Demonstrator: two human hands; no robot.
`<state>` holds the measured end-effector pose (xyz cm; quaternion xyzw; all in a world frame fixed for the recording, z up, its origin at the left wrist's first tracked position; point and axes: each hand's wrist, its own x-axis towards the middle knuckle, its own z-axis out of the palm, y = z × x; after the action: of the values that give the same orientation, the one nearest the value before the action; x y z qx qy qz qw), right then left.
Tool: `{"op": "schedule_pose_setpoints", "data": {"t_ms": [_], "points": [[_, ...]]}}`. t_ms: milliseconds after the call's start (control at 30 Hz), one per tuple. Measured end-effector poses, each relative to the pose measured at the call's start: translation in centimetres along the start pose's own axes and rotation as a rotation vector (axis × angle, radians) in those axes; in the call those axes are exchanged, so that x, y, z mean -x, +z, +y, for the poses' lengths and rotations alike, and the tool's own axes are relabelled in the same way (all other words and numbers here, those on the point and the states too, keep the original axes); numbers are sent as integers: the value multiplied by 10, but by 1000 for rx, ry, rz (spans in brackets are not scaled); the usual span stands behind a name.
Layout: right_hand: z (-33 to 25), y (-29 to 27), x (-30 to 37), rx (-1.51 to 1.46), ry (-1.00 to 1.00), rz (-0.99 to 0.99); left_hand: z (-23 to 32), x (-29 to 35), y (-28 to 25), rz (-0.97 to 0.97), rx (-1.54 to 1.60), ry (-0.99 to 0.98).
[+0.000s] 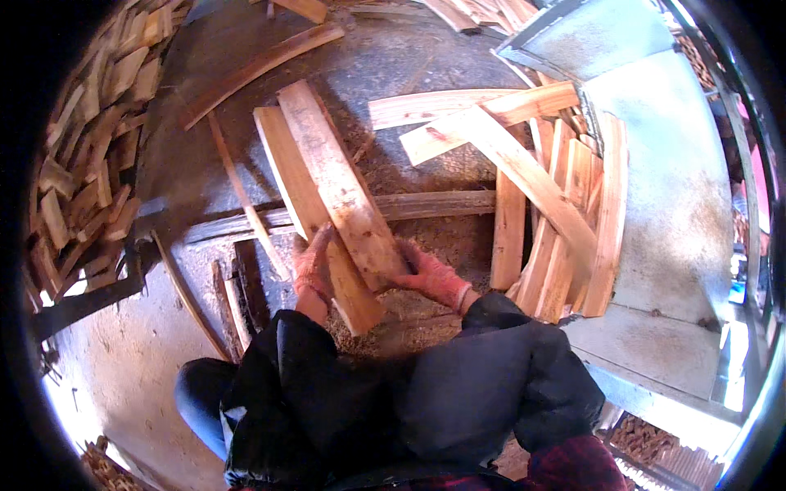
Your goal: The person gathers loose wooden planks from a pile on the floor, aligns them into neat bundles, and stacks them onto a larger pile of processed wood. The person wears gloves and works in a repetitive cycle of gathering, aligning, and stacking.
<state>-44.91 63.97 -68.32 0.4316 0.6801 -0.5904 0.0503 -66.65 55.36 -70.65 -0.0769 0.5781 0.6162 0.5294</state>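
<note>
Two wooden planks lie side by side, slanting away from me in the middle of the head view. My left hand [313, 268], in an orange-red work glove, is closed on the outer edge of the narrower left plank [293, 173], its thumb on top. On the other side my right hand [434, 278], gloved alike, grips the edge of the wider, paler right plank [332, 168] near its close end. Some of the right fingers are hidden by that plank. The planks rest across a weathered wooden beam [442, 204], with sawdust around it.
Several planks [532, 176] are heaped and crossed at the right, against a grey metal panel [671, 164]. Split wood [102, 155] is piled at the far left. A curved slab [258, 69] and a thin strip [241, 192] lie on the floor beyond my left hand.
</note>
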Motion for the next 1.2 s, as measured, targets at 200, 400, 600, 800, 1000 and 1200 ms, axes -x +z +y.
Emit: {"op": "schedule_pose_setpoints", "data": {"t_ms": [200, 400, 600, 800, 1000, 1200], "points": [[7, -28, 0, 329, -88, 232, -14, -7, 36, 27, -769, 375], [27, -182, 36, 1009, 454, 826, -26, -12, 21, 66, -786, 431], [90, -254, 70, 1113, 463, 771, -13, 3, 13, -161, -161, 341], [48, -263, 60, 1060, 242, 850, -20, -5, -11, -14, 68, 43], [-86, -157, 10, 736, -128, 626, -16, 2, -4, -79, 157, 65], [-63, -92, -62, 529, -227, 391, -8, 11, 2, -22, 70, 31]]}}
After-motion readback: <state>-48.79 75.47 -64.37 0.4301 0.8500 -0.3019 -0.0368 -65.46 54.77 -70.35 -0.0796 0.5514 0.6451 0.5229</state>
